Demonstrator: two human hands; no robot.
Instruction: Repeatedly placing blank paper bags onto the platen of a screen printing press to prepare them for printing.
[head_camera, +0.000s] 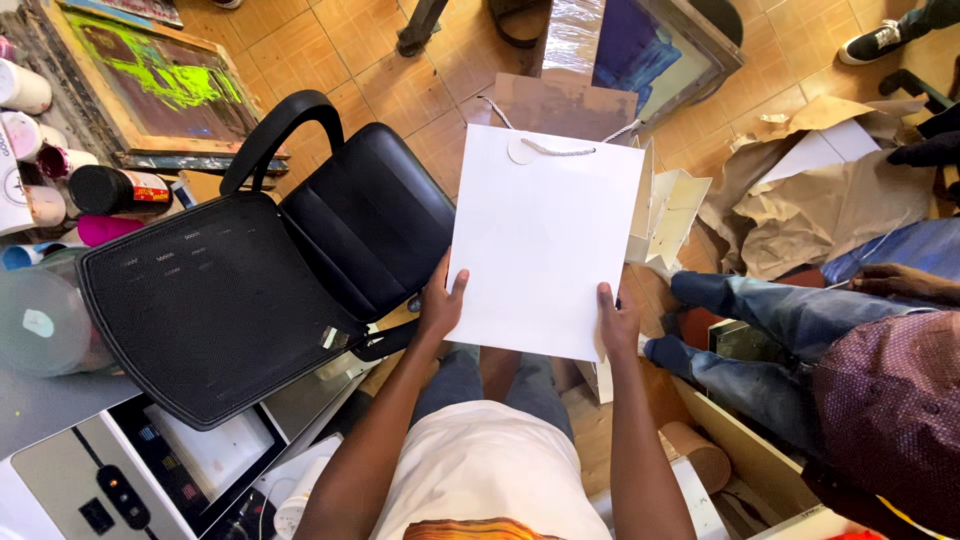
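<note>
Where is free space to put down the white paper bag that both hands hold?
The black chair seat beside the left hand is bare. Tiled floor beyond the chair is free. Right of the white paper bag is crowded: crumpled brown paper, a seated person's legs.

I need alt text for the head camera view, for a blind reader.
Both hands, left hand and right hand, hold a flat white paper bag by its lower corners. A black office chair stands left; another person sits right.
</note>
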